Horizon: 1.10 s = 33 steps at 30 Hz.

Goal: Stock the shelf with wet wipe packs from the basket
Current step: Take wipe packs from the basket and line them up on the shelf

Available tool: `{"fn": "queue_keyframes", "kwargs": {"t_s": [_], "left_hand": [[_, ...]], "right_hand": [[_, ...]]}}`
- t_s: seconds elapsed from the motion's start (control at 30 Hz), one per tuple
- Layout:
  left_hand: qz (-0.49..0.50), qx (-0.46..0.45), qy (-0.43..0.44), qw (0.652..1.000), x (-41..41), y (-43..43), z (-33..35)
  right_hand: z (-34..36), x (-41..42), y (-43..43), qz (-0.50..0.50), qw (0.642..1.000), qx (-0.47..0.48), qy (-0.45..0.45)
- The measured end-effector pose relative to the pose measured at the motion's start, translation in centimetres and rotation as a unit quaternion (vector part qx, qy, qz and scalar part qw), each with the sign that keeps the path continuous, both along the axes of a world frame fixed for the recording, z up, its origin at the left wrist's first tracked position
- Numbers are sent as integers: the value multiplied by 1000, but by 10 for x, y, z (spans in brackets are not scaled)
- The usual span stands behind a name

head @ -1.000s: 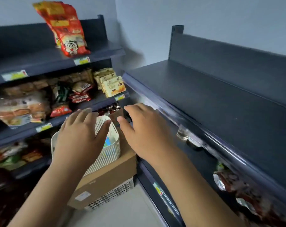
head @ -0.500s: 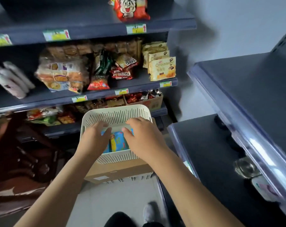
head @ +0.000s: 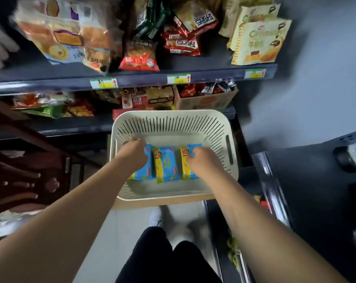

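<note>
Pick-up step. My left hand (head: 132, 155) gripped the left wet wipe pack (head: 147, 169), my right hand (head: 202, 161) the right wet wipe pack (head: 188, 170), both inside the basket (head: 173, 116). Next move, I judged: lift both clear.

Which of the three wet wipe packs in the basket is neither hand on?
The middle pack, lying fully in view between the hands. The left hand grips the left pack and the right hand grips the right pack.
</note>
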State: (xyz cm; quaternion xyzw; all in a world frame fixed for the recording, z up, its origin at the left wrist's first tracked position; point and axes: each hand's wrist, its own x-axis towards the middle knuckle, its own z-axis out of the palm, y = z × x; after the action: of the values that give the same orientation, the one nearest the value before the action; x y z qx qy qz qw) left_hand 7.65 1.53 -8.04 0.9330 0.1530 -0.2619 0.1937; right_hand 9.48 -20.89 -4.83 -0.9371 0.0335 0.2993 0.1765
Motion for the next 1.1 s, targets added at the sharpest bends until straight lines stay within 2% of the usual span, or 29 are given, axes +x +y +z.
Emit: {"fn": "queue_keyframes", "kwargs": {"t_s": [0.17,0.23,0.3,0.4,0.47,0.57,0.7,0.8,0.87,0.97,1.1], "left_hand": [[-69,54,36,996,20,11,-46],[-85,75,53,992,19,9,-56],[-102,107,45,988,16,6,-61],[-118,153,-13,981,15,5,-61],[-110,152,-36,982,17,6,-61],[-60,93,7,994,23,10,-58],[-65,28,-5,998,22,14,-41],[-41,-16,-34,998,21,16,-14],[-12,-41,-64,997,20,16,6],[43,-104,-104,988,13,12,42],[130,-192,-152,961,-9,-16,94]], "right_hand": [[-67,17,35,-24,991,-112,66],[-106,20,40,-79,978,-168,94],[-147,25,37,-148,965,-183,115],[-126,24,37,-226,945,-224,75],[-120,26,32,-230,946,-222,50],[-112,22,22,-221,951,-208,64],[-100,18,7,-207,968,-114,85],[-79,14,-7,-219,973,18,63],[-58,7,-18,-243,963,115,24],[-14,-7,-33,-307,917,252,-30],[58,-30,-63,-362,819,445,-11]]}}
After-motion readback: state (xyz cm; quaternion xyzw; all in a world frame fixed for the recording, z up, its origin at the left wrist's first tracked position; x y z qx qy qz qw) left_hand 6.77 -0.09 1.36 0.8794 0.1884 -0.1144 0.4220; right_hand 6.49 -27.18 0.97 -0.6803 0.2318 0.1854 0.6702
